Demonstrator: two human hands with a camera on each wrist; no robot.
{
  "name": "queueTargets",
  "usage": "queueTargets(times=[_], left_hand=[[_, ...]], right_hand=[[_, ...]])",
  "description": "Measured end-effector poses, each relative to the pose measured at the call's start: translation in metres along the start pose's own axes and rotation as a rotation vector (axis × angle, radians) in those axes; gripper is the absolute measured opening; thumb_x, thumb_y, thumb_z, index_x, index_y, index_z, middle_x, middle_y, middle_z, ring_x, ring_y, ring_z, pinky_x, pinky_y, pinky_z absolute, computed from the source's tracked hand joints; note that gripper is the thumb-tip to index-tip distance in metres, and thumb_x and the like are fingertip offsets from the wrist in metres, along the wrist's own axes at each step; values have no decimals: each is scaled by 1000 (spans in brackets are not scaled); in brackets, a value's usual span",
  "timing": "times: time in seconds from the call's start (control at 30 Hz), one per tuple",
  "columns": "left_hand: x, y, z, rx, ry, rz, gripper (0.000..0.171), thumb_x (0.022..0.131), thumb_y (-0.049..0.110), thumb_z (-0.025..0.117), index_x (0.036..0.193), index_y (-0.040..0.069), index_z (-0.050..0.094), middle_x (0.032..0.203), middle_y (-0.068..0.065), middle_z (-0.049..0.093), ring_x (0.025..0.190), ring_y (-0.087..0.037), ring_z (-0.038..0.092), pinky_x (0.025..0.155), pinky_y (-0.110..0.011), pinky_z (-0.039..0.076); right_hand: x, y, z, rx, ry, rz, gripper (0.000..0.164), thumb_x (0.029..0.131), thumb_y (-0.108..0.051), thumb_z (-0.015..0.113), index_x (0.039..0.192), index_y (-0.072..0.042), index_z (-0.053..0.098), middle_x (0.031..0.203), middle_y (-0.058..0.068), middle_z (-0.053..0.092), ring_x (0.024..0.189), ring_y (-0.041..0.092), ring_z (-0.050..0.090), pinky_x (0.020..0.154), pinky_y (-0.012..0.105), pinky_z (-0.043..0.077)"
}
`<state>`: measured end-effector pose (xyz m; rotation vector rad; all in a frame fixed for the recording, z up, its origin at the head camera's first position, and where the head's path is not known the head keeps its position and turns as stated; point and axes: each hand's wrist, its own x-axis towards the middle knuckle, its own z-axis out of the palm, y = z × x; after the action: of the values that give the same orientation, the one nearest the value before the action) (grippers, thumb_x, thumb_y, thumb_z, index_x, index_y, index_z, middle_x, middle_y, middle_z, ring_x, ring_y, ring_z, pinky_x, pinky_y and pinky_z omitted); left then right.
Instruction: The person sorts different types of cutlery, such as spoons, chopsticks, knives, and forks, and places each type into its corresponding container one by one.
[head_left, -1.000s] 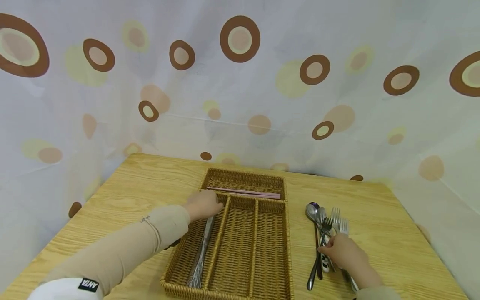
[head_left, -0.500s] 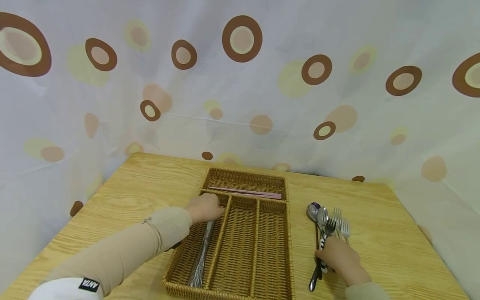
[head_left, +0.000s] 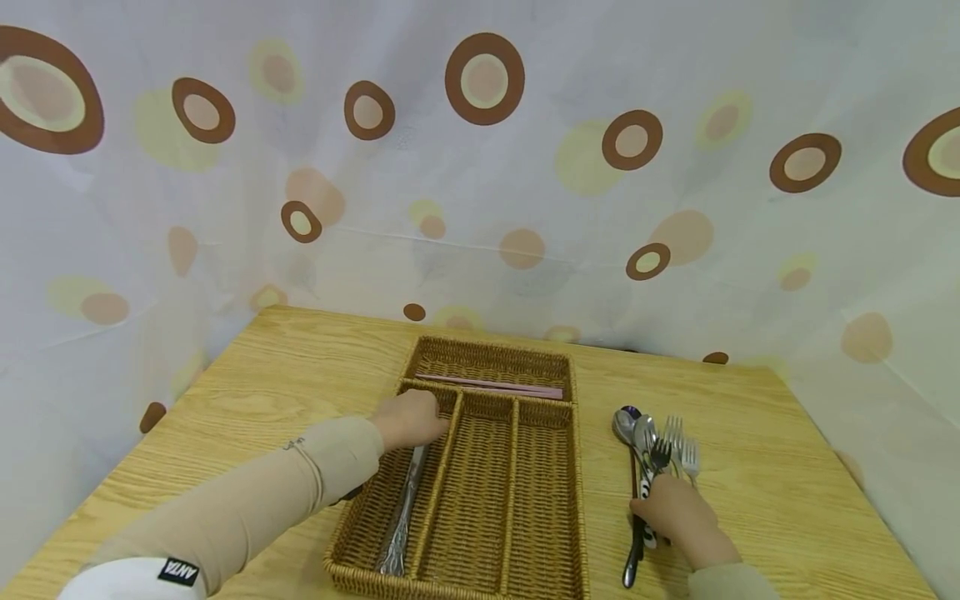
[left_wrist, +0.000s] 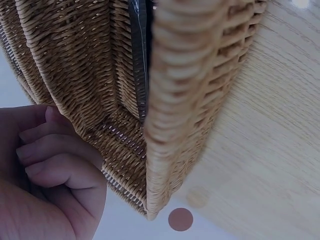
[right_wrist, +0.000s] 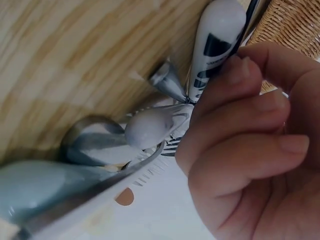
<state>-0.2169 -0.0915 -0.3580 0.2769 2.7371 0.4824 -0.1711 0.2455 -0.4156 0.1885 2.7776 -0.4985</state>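
Note:
My left hand is at the far end of the wicker cutlery tray's left compartment. Its fingers curl at the divider's rim, pinching the tray there. A silver knife with an ornate handle lies lengthwise in that compartment. On the right, my right hand bends over a pile of cutlery and pinches a dark fork; its black handle points toward me. Close by are spoons, pale forks and a black-and-white patterned handle. My right thumb's grip is hidden in the right wrist view.
Pink chopsticks lie across the tray's back compartment. The wooden table ends at a spotted cloth backdrop behind and at the sides. The tray stands between the two hands.
My right hand has shifted slightly left and lower over the pile, and the dark fork's handle end has moved a little. My left hand stays at the divider.

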Motion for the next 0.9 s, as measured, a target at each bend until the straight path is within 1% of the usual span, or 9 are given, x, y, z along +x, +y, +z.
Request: queueTargets(times=[0.1,0.2,0.43,0.6,0.73,0.9], left_hand=[[1,-1,0,-12,-3,1,52,96,25,48,46,19,35,42,6,27,39,-8,24,42,-22,24],[2,-1,2,-13,10,2,51,96,26,49,47,19,36,42,6,27,39,-8,24,42,-23,24],[-1,1,2,1,25,12,51,95,27,50,47,19,35,42,6,27,39,-8,23,41,-22,23],[0,0,2,3,18,14,51,96,27,49,47,19,35,42,6,26,39,-8,22,41,-22,23],[1,0,3,0,12,9,50,95,26,49,47,19,36,42,6,28,39,-9,23,41,-22,22],[0,-1,3,-6,14,20,51,95,25,48,46,19,34,42,6,26,39,-8,21,41,-22,20]], right_hand=[[-1,-1,0,-8,5,-16,27,84,-23,60,65,-5,54,59,3,53,50,13,47,46,24,35],[-2,-2,0,-12,18,-31,26,84,-21,58,65,-4,54,60,3,52,52,14,47,47,24,34],[-2,-1,3,-18,35,-23,25,84,-21,56,67,-3,55,63,4,54,54,16,48,48,26,35],[-1,-1,3,-24,40,-26,26,83,-22,56,65,-3,56,63,5,54,55,17,49,50,27,35],[0,-2,1,-29,27,-31,28,85,-23,55,65,-3,56,64,6,54,55,17,48,52,28,37],[-2,-2,0,-25,19,-42,31,86,-22,54,59,-7,53,57,3,50,50,15,44,50,27,36]])
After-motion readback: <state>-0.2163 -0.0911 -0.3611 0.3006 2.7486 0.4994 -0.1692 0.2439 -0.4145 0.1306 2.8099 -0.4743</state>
